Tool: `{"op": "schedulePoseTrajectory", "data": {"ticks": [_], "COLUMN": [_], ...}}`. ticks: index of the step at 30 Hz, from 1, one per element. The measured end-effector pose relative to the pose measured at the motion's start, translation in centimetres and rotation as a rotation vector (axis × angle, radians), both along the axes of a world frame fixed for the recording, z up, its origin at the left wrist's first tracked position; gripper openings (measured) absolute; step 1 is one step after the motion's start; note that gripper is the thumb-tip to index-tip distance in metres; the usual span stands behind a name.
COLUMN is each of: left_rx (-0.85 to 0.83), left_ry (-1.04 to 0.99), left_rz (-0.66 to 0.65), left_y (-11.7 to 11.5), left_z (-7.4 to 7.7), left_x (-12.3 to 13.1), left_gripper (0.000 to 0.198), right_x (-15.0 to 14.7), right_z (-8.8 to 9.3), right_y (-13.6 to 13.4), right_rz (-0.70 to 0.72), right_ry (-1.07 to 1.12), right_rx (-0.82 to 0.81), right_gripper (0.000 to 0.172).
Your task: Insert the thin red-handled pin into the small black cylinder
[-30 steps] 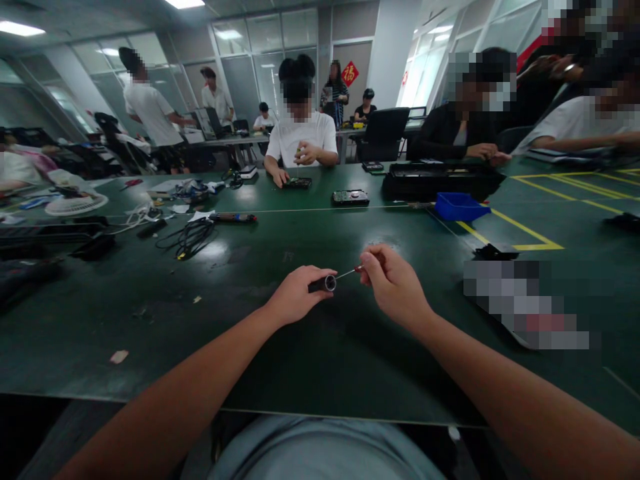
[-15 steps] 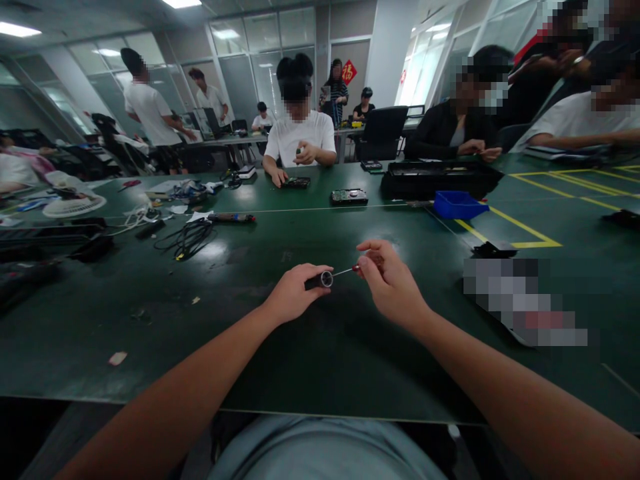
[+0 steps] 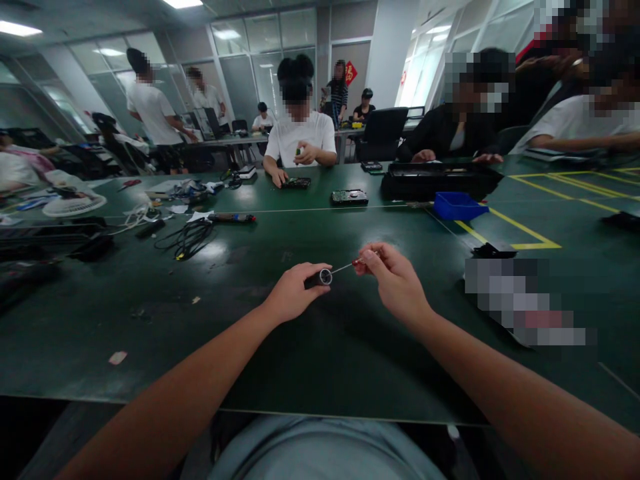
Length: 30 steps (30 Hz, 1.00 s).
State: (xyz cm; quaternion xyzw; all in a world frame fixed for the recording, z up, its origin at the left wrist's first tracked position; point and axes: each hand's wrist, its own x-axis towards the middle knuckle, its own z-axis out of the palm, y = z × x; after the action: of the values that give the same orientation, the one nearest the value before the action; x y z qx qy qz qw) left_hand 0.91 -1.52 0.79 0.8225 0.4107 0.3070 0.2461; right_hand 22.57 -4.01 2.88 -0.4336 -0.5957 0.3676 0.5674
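Forearms [image 3: 200, 373] are stretched forward over the green desk [image 3: 320, 373] and angled inward, so that both hands are brought near each other. The left grip [image 3: 293, 292] is clamped on a dark cylinder [image 3: 313, 281], with fingers laid over it and the thumb set below. Its long axis is held sideways, the ringed open end being turned rightward, toward the right grip [image 3: 395, 280]. There, a slim red-handled tool [image 3: 356, 263] is pinched between thumb and fingers; its thin shaft [image 3: 342, 269] is pointed left and slightly down at the ringed end. Whether the tip is inserted cannot be told. A blue bin [image 3: 459, 206] is seen beyond the right grip, further right.
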Motion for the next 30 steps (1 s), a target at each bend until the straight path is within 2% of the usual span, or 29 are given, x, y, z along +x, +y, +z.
{"op": "schedulePoseTrajectory", "data": {"ticks": [3,6,8,12,16,23,30], "left_rx": [0.028,0.053,0.049,0.043,0.036,0.034,0.026], "left_ry": [-0.032,-0.021,0.016,0.038,0.036,0.050,0.052], "left_rz": [-0.036,-0.079,-0.082,-0.067,-0.042,-0.031,-0.008], "left_y": [0.0,0.2,0.3,0.3,0.1,0.2,0.2], "left_z": [0.1,0.2,0.3,0.5,0.6,0.2,0.0], "left_x": [-0.1,-0.2,-0.3,-0.4,-0.3,-0.2,-0.3], "left_gripper": [0.041,0.042,0.042,0.041,0.041,0.043,0.041], "right_x": [0.2,0.6,0.7,0.6,0.4,0.4,0.3], "right_z": [-0.3,-0.5,-0.6,-0.6,-0.5,-0.3,1.1], "right_y": [0.8,1.5,1.8,1.6,1.0,0.5,-0.4], "right_rz": [-0.023,0.031,0.045,-0.042,-0.069,-0.064,-0.114], "right_ry": [0.176,0.347,0.369,0.264,0.107,-0.030,-0.265], "right_rx": [-0.122,-0.321,-0.357,-0.195,-0.047,-0.007,0.027], "right_gripper": [0.027,0.026,0.026,0.024,0.025,0.025,0.026]}}
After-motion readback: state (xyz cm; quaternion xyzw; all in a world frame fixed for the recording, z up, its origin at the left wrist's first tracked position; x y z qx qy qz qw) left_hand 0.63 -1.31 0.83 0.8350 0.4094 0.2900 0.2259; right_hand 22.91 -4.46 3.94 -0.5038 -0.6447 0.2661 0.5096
